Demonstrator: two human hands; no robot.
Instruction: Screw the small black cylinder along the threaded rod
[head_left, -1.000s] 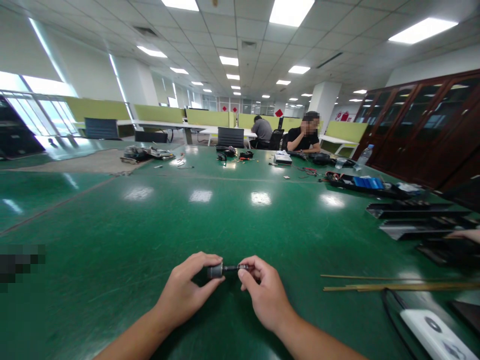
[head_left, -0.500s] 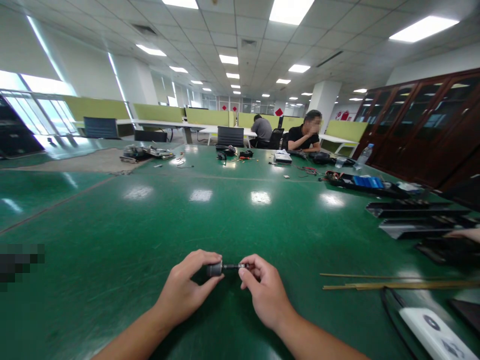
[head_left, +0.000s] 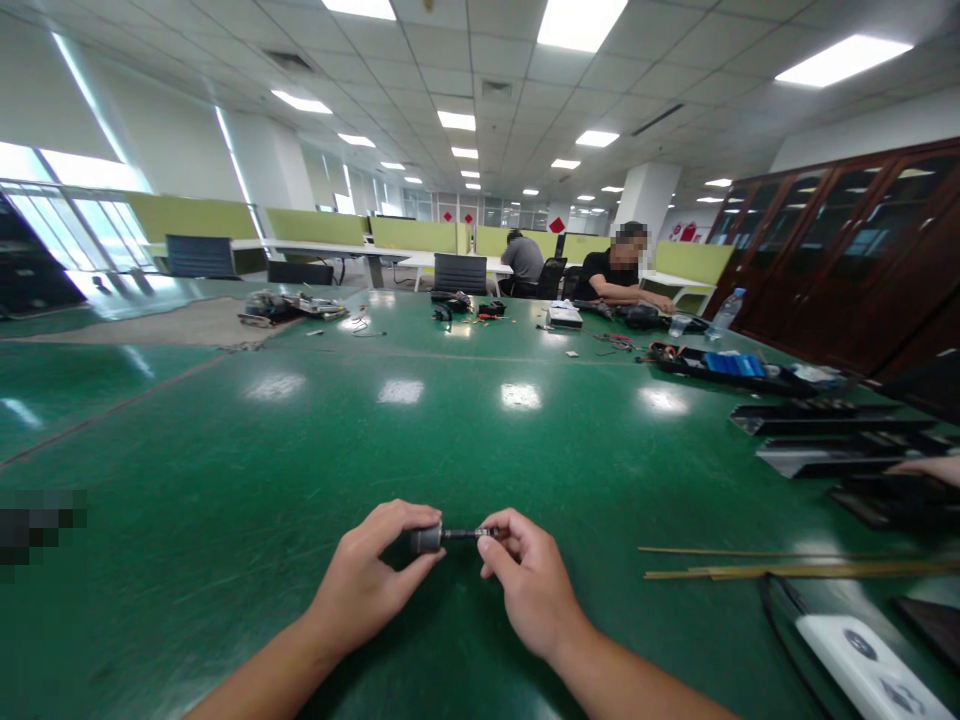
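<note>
Between my hands, just above the green table [head_left: 285, 480], is a dark cylinder [head_left: 426, 540] that looks like a small motor. A thin dark shaft [head_left: 461, 534] runs from it to the right, lying level. My left hand [head_left: 375, 570] grips the cylinder between thumb and fingers. With thumb and forefinger, my right hand [head_left: 529, 580] pinches the far end of the shaft, where a small shiny part shows. The fingertips partly hide that end.
Thin brass-coloured rods [head_left: 750, 573] lie at right, beside a white device [head_left: 870, 660] and black cable. Dark metal channels [head_left: 817, 455] lie beyond, with another person's hand [head_left: 930, 468] at the edge. Across the table a person [head_left: 619, 275] sits near a bottle [head_left: 726, 315].
My hands keep almost the same place, with the cylinder and shaft still held. Across the table, the person has lowered a hand from the face and stretched the arm toward the table.
</note>
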